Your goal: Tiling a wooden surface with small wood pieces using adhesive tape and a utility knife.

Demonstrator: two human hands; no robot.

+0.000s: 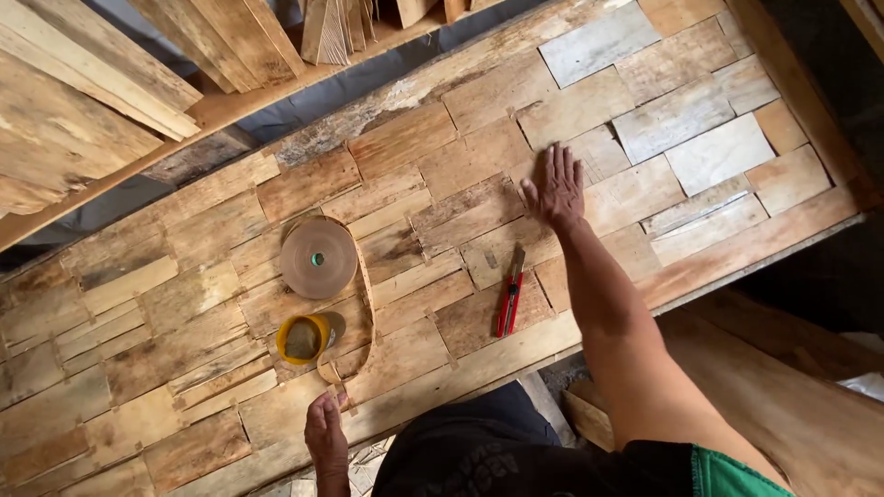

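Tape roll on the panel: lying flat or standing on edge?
Flat: tape roll shows its full round face and centre hole, a loose strip trailing to the left hand.

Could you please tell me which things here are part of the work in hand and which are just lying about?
In use:
left hand pinching the tape end
tape roll
right hand flat on the veneer sheet

Lying about:
yellow cup
red knife
wood stacks

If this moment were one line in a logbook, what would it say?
left hand: pinching tape strip end | right hand: flat on veneer sheet | tape roll, yellow cup, red cutter: lying on sheet
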